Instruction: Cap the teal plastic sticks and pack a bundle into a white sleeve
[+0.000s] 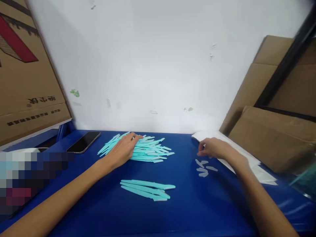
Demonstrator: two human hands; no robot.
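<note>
A heap of thin turquoise sticks [150, 149] lies towards the back of the blue table. My left hand [127, 144] rests on the heap's left half, fingers bent over the sticks; whether it grips any is hidden. Nearer the front, several more turquoise sticks [145, 189] lie side by side, untouched. On the right, my right hand [208, 148] is curled with thumb and fingertips together, just behind a few small translucent pieces [203, 169]. Anything between those fingertips is too small to make out.
White sheets [259, 172] lie beyond my right hand. A dark phone [84, 142] is at the back left. Cardboard boxes [32, 82] stand at the left, with more cardboard [274, 138] at the right. A white wall [153, 65] closes the back.
</note>
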